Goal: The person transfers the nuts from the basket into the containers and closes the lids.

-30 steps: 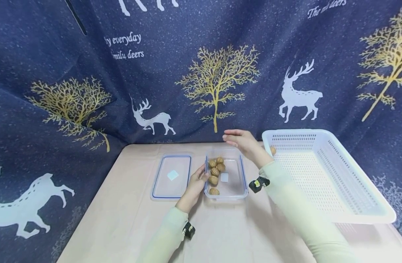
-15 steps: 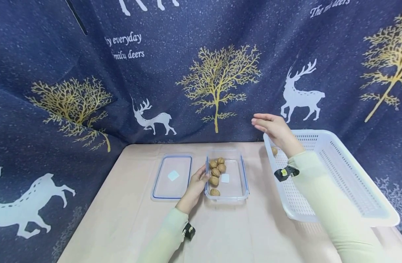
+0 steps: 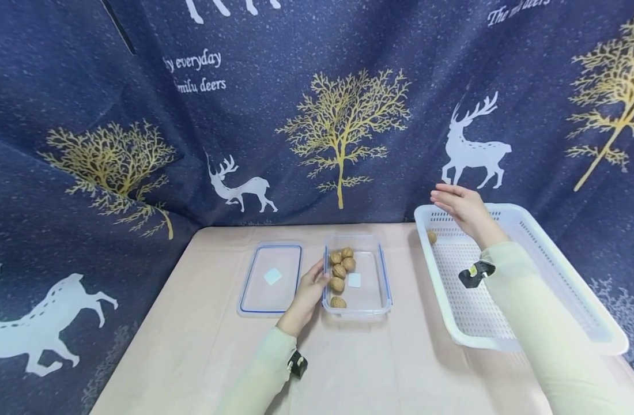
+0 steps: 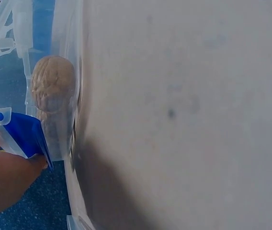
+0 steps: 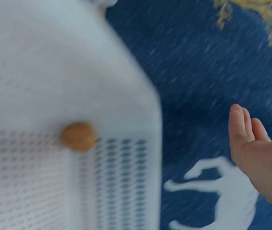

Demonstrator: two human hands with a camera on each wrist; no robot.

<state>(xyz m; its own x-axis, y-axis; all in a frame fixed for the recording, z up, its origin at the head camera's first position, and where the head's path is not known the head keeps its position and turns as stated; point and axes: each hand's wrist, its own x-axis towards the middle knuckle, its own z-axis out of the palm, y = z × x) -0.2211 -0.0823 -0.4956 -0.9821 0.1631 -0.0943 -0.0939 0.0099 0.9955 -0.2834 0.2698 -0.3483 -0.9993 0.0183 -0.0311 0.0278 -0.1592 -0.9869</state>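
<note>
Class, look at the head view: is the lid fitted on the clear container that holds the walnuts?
No. The lid lies flat on the table beside the open container, left of it.

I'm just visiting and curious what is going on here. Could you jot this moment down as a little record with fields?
Setting: beige table before a dark blue deer-print curtain
Left hand: rests against the side of the clear container
Container contents: five walnuts
Lid: lies flat on the table, left of the container
Right hand: open, holds nothing, above the far corner of the white basket
Basket contents: one walnut near its far left corner
</note>
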